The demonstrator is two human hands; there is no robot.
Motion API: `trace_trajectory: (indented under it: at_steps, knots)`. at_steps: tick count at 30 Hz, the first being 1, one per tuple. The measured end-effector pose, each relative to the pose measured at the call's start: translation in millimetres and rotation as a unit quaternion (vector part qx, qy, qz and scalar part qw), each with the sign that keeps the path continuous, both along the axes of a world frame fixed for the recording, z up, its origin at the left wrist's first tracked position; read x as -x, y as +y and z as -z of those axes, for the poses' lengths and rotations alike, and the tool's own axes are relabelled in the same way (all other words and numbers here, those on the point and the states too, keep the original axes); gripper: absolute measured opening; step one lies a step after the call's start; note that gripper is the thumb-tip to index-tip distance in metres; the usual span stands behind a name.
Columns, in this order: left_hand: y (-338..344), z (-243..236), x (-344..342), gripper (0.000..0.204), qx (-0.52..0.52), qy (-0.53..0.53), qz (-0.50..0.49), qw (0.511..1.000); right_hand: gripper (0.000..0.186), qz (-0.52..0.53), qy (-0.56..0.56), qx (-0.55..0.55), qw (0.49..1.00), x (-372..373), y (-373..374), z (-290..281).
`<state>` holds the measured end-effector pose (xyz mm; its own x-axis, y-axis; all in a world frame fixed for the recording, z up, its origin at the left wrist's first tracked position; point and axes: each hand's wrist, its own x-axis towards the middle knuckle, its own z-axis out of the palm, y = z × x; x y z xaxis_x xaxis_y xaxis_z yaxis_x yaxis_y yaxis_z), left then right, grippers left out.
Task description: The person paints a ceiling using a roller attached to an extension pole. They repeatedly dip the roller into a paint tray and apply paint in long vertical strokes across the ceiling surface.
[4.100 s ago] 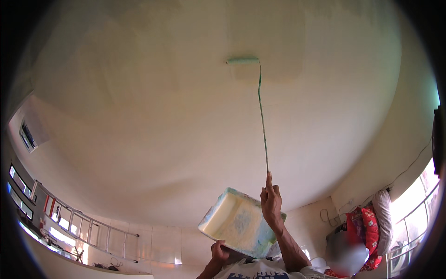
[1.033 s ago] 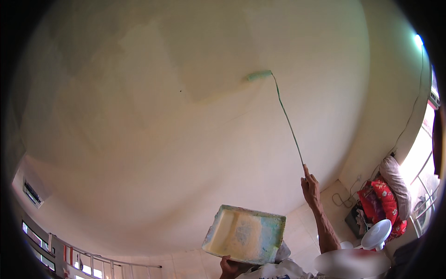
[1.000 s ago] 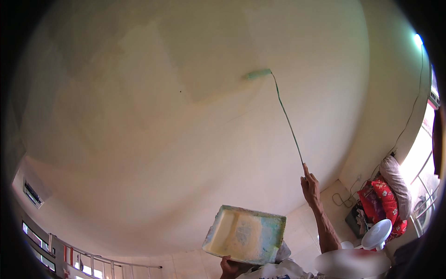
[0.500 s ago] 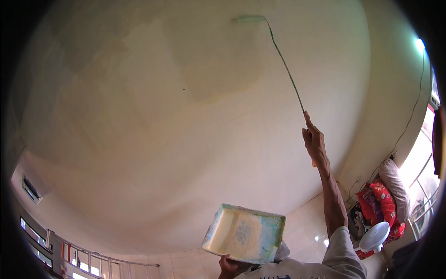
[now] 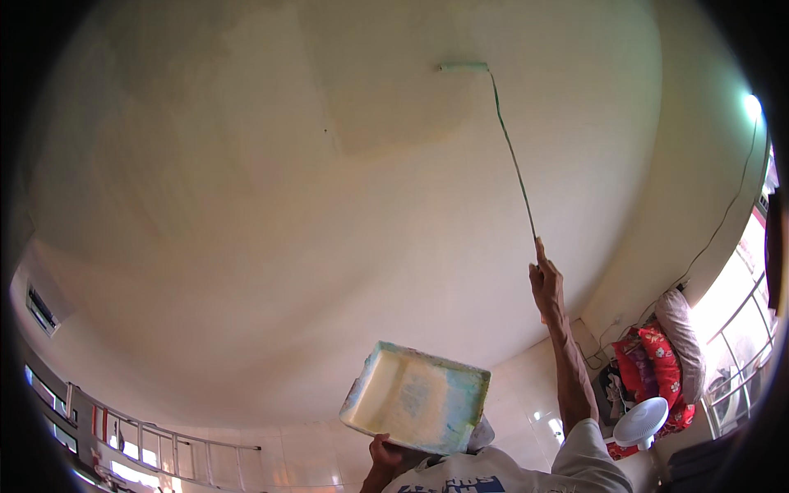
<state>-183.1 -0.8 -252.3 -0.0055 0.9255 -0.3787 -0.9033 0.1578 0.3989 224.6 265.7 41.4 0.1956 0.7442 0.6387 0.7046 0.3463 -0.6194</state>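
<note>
My right hand (image 5: 548, 287), arm stretched upward, is closed round the handle of a paint roller (image 5: 464, 66), its index finger laid along the thin rod. The roller's pale green sleeve rests against the large pale wall (image 5: 329, 246), just by the right part of a darker, damp-looking patch (image 5: 394, 115). Low in front of my chest, my left hand (image 5: 385, 452) grips the near edge of a paint-stained tray (image 5: 472, 403). Cream paint lies in the tray's left part, with blue-green stains on the right. Most of my left fingers are hidden beneath the tray.
A white fan (image 5: 641, 423) stands at lower right by red floral bedding (image 5: 657, 361) and a pale pillow (image 5: 680, 324). A lit lamp (image 5: 752, 105) with a hanging cord is on the right wall. Metal railing (image 5: 177, 452) runs at lower left. Window bars (image 5: 744, 349) are at right.
The roller has come down the wall and slightly right in the picture, my right hand lowering with it. My view has shifted a little; the tray sits slightly further left and higher.
</note>
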Motion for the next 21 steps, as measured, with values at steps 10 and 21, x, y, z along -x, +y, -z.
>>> trace_trajectory:
  at_steps: [10, 21]
  knots:
    - [-1, -7, -2, 0.053, -0.012, -0.035, 0.01, 0.999, 0.066, -0.008, -0.015, 0.05, 0.999, -14, -46, 113]
    - [-1, -12, -16, 0.046, -0.014, -0.033, -0.069, 0.997, 0.063, -0.059, 0.017, 0.162, 0.985, -7, -222, 72]
